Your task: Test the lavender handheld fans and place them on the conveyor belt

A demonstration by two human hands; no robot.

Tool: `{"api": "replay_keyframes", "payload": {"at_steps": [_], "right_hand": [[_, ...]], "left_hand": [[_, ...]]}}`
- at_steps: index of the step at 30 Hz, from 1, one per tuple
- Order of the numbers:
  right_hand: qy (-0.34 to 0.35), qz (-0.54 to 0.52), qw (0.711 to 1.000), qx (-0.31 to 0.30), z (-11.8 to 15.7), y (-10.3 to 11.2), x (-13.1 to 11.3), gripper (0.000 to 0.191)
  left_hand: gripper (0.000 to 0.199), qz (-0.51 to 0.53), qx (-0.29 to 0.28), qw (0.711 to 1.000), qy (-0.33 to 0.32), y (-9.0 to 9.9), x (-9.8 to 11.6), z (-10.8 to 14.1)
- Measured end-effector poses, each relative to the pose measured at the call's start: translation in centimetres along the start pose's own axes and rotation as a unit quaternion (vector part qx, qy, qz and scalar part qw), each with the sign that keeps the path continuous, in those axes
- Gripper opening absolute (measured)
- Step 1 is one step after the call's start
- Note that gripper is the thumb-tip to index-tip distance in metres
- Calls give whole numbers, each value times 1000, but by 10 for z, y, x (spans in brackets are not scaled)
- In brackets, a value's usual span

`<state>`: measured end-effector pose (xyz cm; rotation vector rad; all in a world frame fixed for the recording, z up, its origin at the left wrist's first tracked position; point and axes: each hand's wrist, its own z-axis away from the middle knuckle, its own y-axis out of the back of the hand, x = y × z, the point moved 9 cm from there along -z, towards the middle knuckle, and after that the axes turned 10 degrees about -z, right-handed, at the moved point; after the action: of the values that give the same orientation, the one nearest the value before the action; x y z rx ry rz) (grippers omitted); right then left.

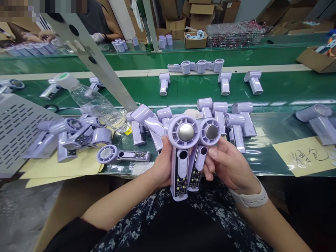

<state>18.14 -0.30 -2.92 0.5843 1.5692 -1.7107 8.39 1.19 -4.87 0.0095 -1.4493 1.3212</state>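
Close together above the lap, two lilac handheld fans face the camera at the near edge of a green work surface (267,140). The left hand (164,166) wraps around the side of the first fan (180,168), thumb up by its round head. The right hand (232,164), a pale band (253,199) at its wrist, is half curled, its fingertips touching the second fan (201,157); how firmly it grips cannot be told. Both handles are upright, the second leaning, and each shows a dark circuit board low down.

Just beyond the hands stands a cluster of fans (235,120), while to the left a loose fan (133,155) lies flat with its board exposed, near a pile of fans (76,134) partly on yellow paper (65,171). A clear plastic bottle (91,101) slants behind the pile, beside a slotted metal housing (22,129). At right, a handwritten yellow sheet (306,155) lies near another fan (324,124).

Farther back, three fans (201,66) sit in a row, and across the line a co-worker's gloved hand (98,37) appears near small lilac cylinders (119,45).
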Motion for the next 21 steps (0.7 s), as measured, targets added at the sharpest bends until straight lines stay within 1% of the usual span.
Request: {"api": "replay_keyframes", "payload": {"at_steps": [3,6,10,16,21], "right_hand": [[36,11,999,33,-1,1,-7,33],[60,16,997,50,0,-1,-9,34],[61,13,997,52,-1,-3,-9,39],[59,19,997,42,-1,-3,-11,35],[64,13,997,38,-2,-5,-12,36]], "left_hand": [[72,-46,16,998,-27,-1,7,-2],[72,-61,15,997,-46,-4,11,-3],[71,-65,7,996,-63,-5,14,-3],[72,-82,26,993,-78,-1,17,-4],[73,-84,21,993,-82,-3,17,-5]]}}
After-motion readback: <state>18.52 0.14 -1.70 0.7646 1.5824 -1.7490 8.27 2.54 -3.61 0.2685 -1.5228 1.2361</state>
